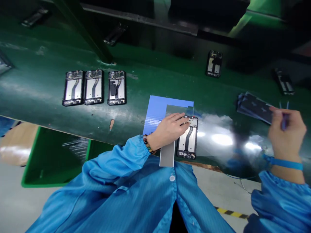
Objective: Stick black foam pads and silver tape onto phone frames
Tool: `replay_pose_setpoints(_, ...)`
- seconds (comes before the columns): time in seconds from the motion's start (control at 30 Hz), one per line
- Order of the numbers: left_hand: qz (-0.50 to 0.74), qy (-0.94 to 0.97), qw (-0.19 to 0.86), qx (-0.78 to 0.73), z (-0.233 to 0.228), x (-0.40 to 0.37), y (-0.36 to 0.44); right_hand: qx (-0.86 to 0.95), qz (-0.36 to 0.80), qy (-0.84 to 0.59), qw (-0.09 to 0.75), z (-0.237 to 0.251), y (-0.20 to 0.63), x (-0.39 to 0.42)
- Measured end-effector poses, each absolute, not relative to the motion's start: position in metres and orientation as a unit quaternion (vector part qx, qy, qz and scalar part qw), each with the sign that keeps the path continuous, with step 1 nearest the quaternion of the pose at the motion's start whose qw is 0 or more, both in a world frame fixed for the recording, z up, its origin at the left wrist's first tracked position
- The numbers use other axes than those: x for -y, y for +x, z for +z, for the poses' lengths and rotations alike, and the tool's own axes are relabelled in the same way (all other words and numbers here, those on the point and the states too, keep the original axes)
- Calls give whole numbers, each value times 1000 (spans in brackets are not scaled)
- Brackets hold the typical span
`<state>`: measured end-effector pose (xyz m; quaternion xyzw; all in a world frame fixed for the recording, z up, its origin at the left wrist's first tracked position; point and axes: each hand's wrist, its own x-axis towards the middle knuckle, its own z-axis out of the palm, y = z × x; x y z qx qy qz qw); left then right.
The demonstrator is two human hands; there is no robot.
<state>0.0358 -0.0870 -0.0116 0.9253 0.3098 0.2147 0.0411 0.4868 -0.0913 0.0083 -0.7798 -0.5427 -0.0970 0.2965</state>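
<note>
My left hand (170, 129) is lying flat, fingers spread, pinning 1 open phone (187, 137) against the grey corner guide (167, 155) on the belt; my right hand (286, 132) is pinching blue tweezers (283, 118) beside dark sheets (255, 106).

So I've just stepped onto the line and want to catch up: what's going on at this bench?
A person in a blue coat works at a green bench. The left hand rests on an open phone frame lying beside an L-shaped grey guide on a blue sheet. The right hand holds a thin blue tool at a stack of dark sheets. Three more frames sit in a row to the left.
</note>
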Motion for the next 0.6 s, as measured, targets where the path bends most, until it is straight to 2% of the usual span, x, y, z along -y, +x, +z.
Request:
replay_pose_setpoints(0.07, 223, 921, 56, -314, -13, 88, 37, 552, -69, -795, 240, 1, 507, 83)
replay_pose_setpoints(0.2, 227, 920, 64, -313, -15, 87, 38, 569, -24, -802, 180, -7, 522, 77)
replay_pose_setpoints(0.37, 241, 919, 51, -307, -14, 84, 38, 586, 5, -786, 196, -3, 516, 81)
replay_pose_setpoints(0.5, 258, 918, 32, -300, -15, 84, 38, 539, -31, -824, 171, 6, 515, 79)
replay_pose_setpoints(0.6, 258, 916, 46, -304, -17, 84, 36, 537, -88, -807, 229, 17, 502, 96)
